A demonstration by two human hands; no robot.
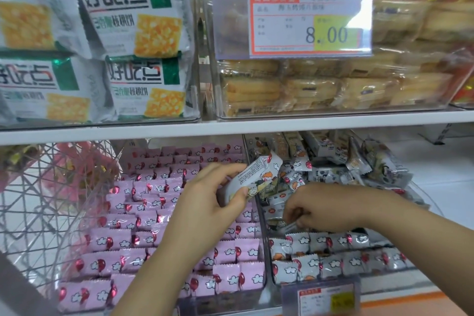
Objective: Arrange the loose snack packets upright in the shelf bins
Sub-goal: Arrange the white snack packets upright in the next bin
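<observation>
Two bins on the lower shelf hold small packets: pink packets [143, 215] with balloon and cloud prints stand in rows on the left. Grey packets [331, 241] stand in front rows on the right, with a loose heap [359, 161] behind. The left grip [215, 202] is closed around one grey packet [256, 177], tilted above the divider. The right grip [325, 209] curls down among the grey ones; whether it holds any, I cannot tell. Above, biscuit packs [133, 7] read "好吃点" and a price tag [310, 20] reads "8.00".
</observation>
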